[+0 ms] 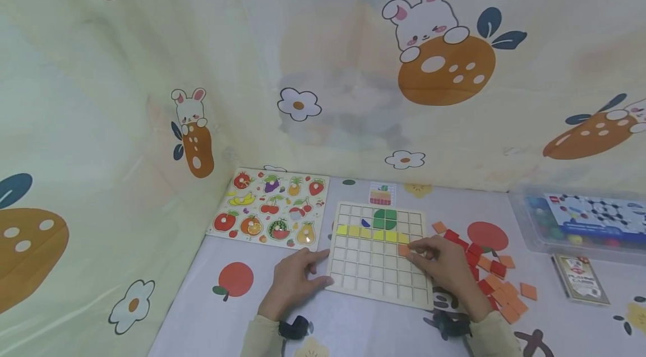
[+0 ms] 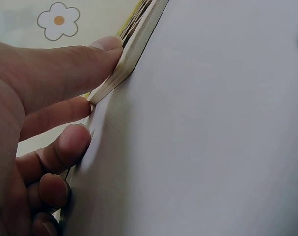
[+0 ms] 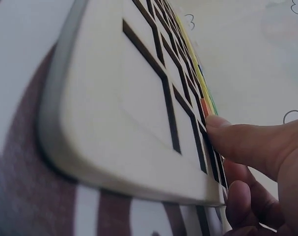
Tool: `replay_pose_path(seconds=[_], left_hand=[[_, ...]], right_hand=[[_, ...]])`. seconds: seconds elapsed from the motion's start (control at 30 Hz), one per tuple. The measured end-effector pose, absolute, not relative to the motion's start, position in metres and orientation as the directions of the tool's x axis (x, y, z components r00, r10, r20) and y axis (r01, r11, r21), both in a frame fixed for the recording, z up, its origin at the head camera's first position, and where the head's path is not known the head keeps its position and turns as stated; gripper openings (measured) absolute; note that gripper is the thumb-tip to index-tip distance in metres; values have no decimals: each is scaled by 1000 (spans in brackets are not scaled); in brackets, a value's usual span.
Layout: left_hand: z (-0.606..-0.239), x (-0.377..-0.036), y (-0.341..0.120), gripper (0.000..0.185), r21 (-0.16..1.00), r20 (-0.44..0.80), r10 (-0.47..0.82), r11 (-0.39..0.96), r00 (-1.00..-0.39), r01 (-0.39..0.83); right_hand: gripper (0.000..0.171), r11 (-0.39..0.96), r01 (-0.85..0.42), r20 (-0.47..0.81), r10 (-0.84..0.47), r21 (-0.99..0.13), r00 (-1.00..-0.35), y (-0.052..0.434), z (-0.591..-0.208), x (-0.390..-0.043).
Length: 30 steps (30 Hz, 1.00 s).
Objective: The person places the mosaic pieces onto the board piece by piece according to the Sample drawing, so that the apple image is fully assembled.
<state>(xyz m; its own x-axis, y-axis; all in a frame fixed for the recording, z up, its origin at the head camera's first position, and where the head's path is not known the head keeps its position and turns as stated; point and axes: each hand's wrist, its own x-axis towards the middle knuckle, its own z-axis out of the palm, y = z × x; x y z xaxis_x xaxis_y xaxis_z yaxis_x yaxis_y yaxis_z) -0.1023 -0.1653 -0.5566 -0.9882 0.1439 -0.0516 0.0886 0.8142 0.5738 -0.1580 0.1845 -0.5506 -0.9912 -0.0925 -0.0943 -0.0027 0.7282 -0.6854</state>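
Observation:
A wooden grid board [image 1: 378, 299] lies on the table, with a row of yellow square tiles [image 1: 365, 232], green pieces [image 1: 385, 219] and a small blue piece [image 1: 365, 223] in its cells. At its lower left, my left hand [image 1: 298, 278] touches the edge with thumb and index finger; the left wrist view shows the thumb [image 2: 107, 49] against the board's side. My right hand [image 1: 444, 264] pinches an orange square tile [image 1: 403, 250] just below the right end of the yellow row. The right wrist view shows that orange tile [image 3: 204, 106] by the thumb.
Loose red and orange tiles [image 1: 507, 295] lie scattered right of the board. A fruit puzzle board [image 1: 272, 208] is at the left, and a small pattern card [image 1: 382, 194] sits behind the grid. A clear plastic box [image 1: 535, 245] and a card pack [image 1: 580, 279] stand farther right.

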Motion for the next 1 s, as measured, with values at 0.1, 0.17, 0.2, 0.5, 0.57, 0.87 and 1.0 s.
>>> replay_pose_path(seconds=[0.1, 0.17, 0.2, 0.5, 0.57, 0.87, 1.0], left_hand=[[-558, -102, -166, 60, 573, -53, 146, 815, -988, 90], [-558, -103, -165, 60, 573, -52, 147, 814, -988, 91], [-559, -103, -165, 60, 573, -53, 147, 815, -988, 91], [-559, -103, -166, 61, 573, -62, 142, 816, -988, 81], [-559, -103, -166, 61, 573, -67, 141, 816, -988, 78], [-561, -102, -166, 61, 572, -52, 139, 816, -989, 84], [-561, -102, -166, 60, 576, -27, 140, 811, -990, 99]], right_hand=[[40, 715, -26, -73, -107, -699, -992, 188, -550, -160], [39, 711, -37, -51, -101, -702, -994, 192, -548, -161], [39, 714, -36, -41, -90, -699, -995, 195, -547, -163], [52, 767, 49, -56, 17, -639, -998, 235, -542, -192], [58, 780, 88, -114, 22, -619, -993, 240, -542, -198], [56, 853, 5, -141, -81, -522, -987, 242, -544, -214], [57, 860, 1, -151, -89, -511, -984, 242, -542, -215]])
